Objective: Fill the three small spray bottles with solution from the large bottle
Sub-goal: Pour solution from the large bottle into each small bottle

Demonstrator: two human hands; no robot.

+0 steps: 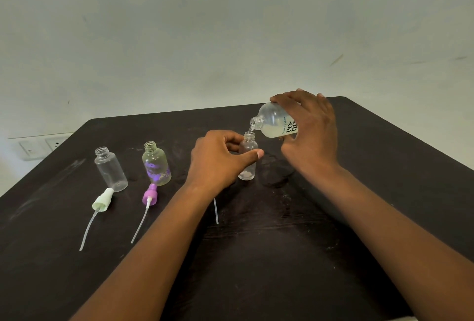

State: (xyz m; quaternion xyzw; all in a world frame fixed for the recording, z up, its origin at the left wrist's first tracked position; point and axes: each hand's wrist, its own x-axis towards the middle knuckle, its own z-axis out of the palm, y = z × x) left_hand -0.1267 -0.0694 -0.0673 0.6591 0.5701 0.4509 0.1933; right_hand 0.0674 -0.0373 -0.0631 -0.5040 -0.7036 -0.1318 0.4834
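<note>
on table (282, 256) | right hand (311, 125) grips large bottle (275, 121) | left hand (218, 159) grips small bottle (248, 164)

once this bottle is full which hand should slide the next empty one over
Left. The left hand steadies the small bottle nearest the middle bottle; the right hand is holding the large bottle.

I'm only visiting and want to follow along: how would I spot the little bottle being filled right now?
Start at the dark table and find the two hands near its far side. The left hand holds a small clear bottle upright beneath the tilted large bottle. Unlike the two open small bottles standing further left, it has liquid trickling into its neck.
</note>
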